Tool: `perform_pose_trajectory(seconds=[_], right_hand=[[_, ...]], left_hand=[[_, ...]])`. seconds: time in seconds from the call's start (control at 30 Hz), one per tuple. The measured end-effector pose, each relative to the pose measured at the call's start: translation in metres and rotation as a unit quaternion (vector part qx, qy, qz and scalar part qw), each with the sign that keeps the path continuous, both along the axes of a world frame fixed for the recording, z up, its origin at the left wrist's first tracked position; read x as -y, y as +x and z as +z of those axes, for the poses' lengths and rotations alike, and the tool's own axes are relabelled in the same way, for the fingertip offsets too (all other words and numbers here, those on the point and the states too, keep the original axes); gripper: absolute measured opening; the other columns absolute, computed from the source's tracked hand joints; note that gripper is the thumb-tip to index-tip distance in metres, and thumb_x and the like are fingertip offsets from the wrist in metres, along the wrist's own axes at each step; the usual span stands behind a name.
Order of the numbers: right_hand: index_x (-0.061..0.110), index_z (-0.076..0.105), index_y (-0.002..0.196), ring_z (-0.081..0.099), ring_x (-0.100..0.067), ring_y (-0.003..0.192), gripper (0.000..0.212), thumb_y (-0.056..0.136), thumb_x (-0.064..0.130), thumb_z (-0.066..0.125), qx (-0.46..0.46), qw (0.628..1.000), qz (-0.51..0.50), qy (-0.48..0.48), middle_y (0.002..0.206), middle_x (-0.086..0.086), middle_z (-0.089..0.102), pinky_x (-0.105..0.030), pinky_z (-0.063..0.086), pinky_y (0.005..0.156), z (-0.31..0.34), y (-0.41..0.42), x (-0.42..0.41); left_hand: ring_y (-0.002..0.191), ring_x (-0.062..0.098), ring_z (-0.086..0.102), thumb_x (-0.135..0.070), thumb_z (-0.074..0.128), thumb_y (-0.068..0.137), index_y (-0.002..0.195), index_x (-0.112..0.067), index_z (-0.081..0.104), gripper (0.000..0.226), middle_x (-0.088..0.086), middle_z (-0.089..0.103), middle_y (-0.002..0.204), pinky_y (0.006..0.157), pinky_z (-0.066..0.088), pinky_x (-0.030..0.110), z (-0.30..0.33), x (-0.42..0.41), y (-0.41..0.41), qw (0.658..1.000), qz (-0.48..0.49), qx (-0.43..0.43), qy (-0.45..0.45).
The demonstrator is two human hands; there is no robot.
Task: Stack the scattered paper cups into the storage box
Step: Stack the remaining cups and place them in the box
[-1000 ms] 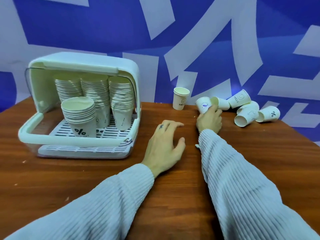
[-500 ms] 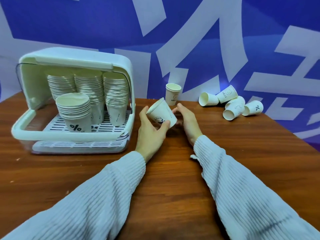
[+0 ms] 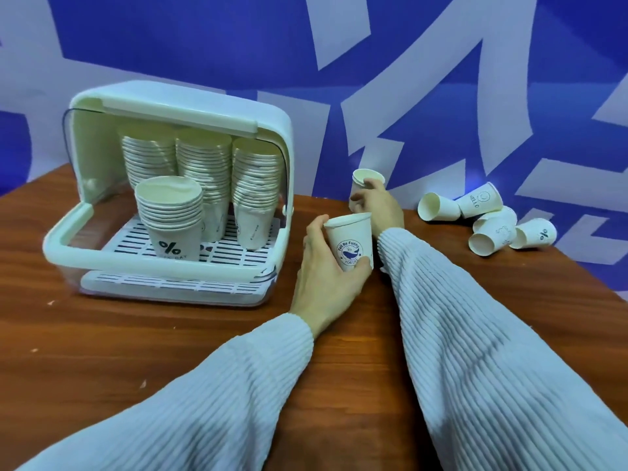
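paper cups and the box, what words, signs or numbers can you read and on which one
"Tell Be Funny" and "FOR LIVE", ringing a whale drawing: cup in the left hand
"%", with blurred small print under it: front stack in the storage box
"HELLO": tipped cup by the wall
"%": rightmost tipped cup
Cup under the right hand: print hidden
Storage box: none

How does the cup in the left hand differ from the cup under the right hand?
The whale-print cup is held by the left hand, nearer the camera, its print facing us; the rear cup stands by the wall, half hidden by the right hand. Both are upright white paper cups.
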State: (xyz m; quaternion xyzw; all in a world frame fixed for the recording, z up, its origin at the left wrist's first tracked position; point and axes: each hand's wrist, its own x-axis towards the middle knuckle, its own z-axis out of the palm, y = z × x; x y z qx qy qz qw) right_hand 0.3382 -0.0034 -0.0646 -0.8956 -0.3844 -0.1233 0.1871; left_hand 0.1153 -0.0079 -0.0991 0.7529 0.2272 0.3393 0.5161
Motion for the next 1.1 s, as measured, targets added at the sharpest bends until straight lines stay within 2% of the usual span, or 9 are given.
perform_pose_trajectory(seconds=[0.13, 0.33, 0.47, 0.57, 0.67, 0.77, 0.9, 0.97, 1.1], right_hand=[[0.010, 0.069, 0.107, 0.059, -0.035, 0.107, 0.021, 0.094, 0.009, 0.052, 0.057, 0.997, -0.004, 0.058, 0.118, -0.010, 0.060, -0.041, 0.049, 0.085, 0.003, -0.009, 0.016], [0.016, 0.055, 0.096, 0.061, -0.027, 0.091, 0.010, 0.089, 0.008, 0.056, -0.021, 0.980, 0.001, 0.198, 0.096, -0.002, 0.065, -0.037, 0.047, 0.078, 0.015, -0.049, 0.054], [0.020, 0.059, 0.113, 0.066, -0.019, 0.089, 0.021, 0.093, 0.014, 0.062, -0.050, 0.961, 0.048, 0.267, 0.097, 0.006, 0.066, -0.036, 0.053, 0.084, 0.035, -0.086, 0.077], [0.018, 0.068, 0.113, 0.067, -0.014, 0.093, 0.018, 0.098, 0.025, 0.063, -0.017, 0.949, 0.063, 0.307, 0.104, 0.003, 0.071, -0.035, 0.054, 0.088, 0.054, -0.118, 0.089], [0.022, 0.070, 0.109, 0.061, -0.010, 0.098, 0.017, 0.099, 0.033, 0.062, -0.006, 0.925, 0.074, 0.373, 0.100, 0.014, 0.069, -0.034, 0.051, 0.090, 0.071, -0.156, 0.092], [0.025, 0.070, 0.106, 0.053, -0.011, 0.108, 0.017, 0.099, 0.037, 0.060, 0.061, 0.923, 0.078, 0.372, 0.098, 0.022, 0.063, -0.034, 0.039, 0.099, 0.086, -0.195, 0.083], [0.017, 0.071, 0.108, 0.066, -0.016, 0.100, 0.020, 0.098, 0.032, 0.062, 0.017, 0.912, 0.220, 0.345, 0.102, 0.010, 0.073, -0.045, 0.054, 0.092, 0.096, -0.234, 0.050], [0.015, 0.073, 0.109, 0.068, -0.016, 0.098, 0.020, 0.097, 0.029, 0.065, 0.019, 0.912, 0.258, 0.318, 0.103, 0.005, 0.075, -0.044, 0.056, 0.089, 0.097, -0.252, 0.029], [0.015, 0.075, 0.110, 0.068, -0.022, 0.101, 0.019, 0.096, 0.025, 0.066, 0.043, 0.925, 0.285, 0.249, 0.106, 0.000, 0.077, -0.040, 0.053, 0.092, 0.100, -0.275, -0.012]], left_hand=[[0.109, 0.024, 0.064, -0.046, 0.069, 0.078, 0.147, -0.041, 0.013, 0.089, 0.002, 0.061, 0.130, 0.098, 0.052, 0.050, 0.002, 0.001, -0.002, 1.000, 0.004, -0.004, -0.001], [0.113, 0.027, 0.063, -0.037, 0.070, 0.089, 0.156, -0.032, 0.010, 0.090, 0.006, 0.058, 0.138, 0.094, 0.050, 0.039, 0.018, 0.007, -0.019, 0.998, 0.024, 0.031, 0.052], [0.121, 0.019, 0.055, -0.044, 0.061, 0.099, 0.157, -0.026, 0.016, 0.075, 0.004, 0.050, 0.148, 0.096, 0.038, 0.028, 0.031, 0.012, -0.038, 0.996, 0.026, 0.059, 0.059], [0.129, 0.021, 0.053, -0.045, 0.060, 0.098, 0.158, -0.025, 0.017, 0.076, 0.004, 0.046, 0.153, 0.108, 0.043, 0.039, 0.043, 0.009, -0.056, 0.992, 0.040, 0.099, 0.071], [0.131, 0.022, 0.053, -0.048, 0.060, 0.096, 0.157, -0.028, 0.015, 0.079, 0.004, 0.045, 0.154, 0.111, 0.043, 0.044, 0.061, -0.004, -0.082, 0.984, 0.074, 0.137, 0.085], [0.128, 0.018, 0.054, -0.048, 0.057, 0.096, 0.158, -0.025, 0.013, 0.079, 0.005, 0.042, 0.153, 0.108, 0.047, 0.036, 0.080, -0.028, -0.117, 0.968, 0.135, 0.194, 0.087], [0.118, 0.000, 0.052, -0.039, 0.052, 0.102, 0.161, -0.015, 0.010, 0.076, 0.000, 0.032, 0.156, 0.091, 0.039, 0.004, 0.093, -0.067, -0.161, 0.939, 0.235, 0.240, 0.067], [0.131, 0.010, 0.047, -0.040, 0.051, 0.102, 0.162, -0.017, 0.009, 0.077, 0.003, 0.028, 0.163, 0.095, 0.035, 0.006, 0.097, -0.082, -0.180, 0.932, 0.269, 0.237, 0.063], [0.143, 0.021, 0.040, -0.043, 0.051, 0.100, 0.161, -0.021, 0.008, 0.078, 0.007, 0.025, 0.166, 0.113, 0.033, 0.026, 0.097, -0.105, -0.208, 0.926, 0.289, 0.232, 0.076]])
